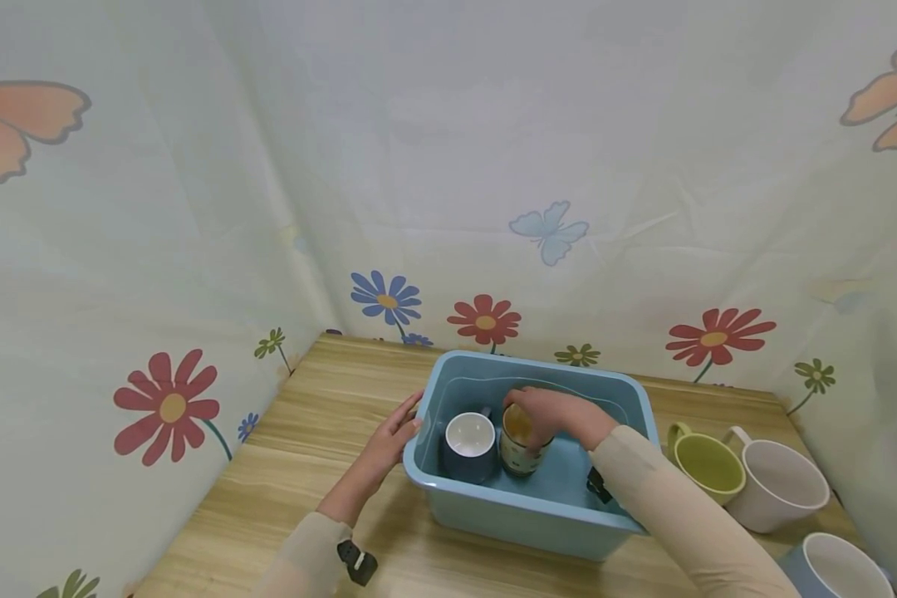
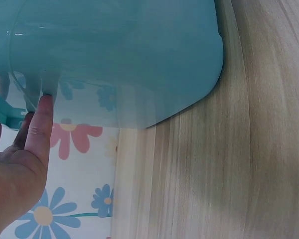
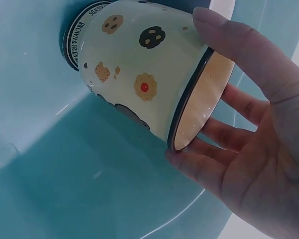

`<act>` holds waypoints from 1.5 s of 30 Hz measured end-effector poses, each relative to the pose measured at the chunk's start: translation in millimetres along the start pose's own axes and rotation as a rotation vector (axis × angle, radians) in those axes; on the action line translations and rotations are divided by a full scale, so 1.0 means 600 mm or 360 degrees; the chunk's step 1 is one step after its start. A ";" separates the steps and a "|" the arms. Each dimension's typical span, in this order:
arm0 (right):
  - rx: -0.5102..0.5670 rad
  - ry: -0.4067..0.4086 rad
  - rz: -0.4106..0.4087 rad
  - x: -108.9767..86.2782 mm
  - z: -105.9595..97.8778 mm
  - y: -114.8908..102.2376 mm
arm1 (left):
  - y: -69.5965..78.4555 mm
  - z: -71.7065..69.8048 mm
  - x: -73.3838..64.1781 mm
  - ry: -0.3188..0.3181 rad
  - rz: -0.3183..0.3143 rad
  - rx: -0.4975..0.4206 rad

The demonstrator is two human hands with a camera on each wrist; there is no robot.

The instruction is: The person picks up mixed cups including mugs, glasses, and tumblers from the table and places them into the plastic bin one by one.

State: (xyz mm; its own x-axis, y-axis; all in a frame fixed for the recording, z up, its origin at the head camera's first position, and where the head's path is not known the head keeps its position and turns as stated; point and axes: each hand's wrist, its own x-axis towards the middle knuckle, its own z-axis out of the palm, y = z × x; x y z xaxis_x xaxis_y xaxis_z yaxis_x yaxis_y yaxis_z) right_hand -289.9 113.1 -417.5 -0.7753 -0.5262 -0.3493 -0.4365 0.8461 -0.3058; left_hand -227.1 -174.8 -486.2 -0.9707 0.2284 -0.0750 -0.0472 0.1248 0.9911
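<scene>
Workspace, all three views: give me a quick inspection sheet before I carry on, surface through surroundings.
Surface: pale-brown wood-grain table.
Job's things: light-blue rectangular plastic bin on the table; inside it, a round cream cup with cookie prints and a dark rim; whether its base touches the bin is unclear.
Clutter: round dark-blue mug, white inside, beside the cup in the bin; yellow-green mug, pale pinkish-white mug and light-blue mug on the table, right of the bin.
Hands: right hand grips the cup by its rim; left hand touches the bin's left side.
Cables: nothing seen.
Surroundings: whitish sheet printed with flowers and butterflies, behind the table and at both sides.
</scene>
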 end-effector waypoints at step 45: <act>-0.0012 -0.0086 0.0114 0.014 0.013 -0.013 | 0.002 0.003 -0.001 0.0028 -0.0017 -0.0004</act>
State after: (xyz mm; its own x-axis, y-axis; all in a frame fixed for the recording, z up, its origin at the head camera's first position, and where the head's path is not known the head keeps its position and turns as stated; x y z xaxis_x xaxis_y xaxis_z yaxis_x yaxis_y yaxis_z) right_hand -289.4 101.8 -425.0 -0.7790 -0.4681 -0.4172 -0.3845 0.8822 -0.2719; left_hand -226.1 -173.2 -485.1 -0.9742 0.2098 -0.0834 -0.0579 0.1248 0.9905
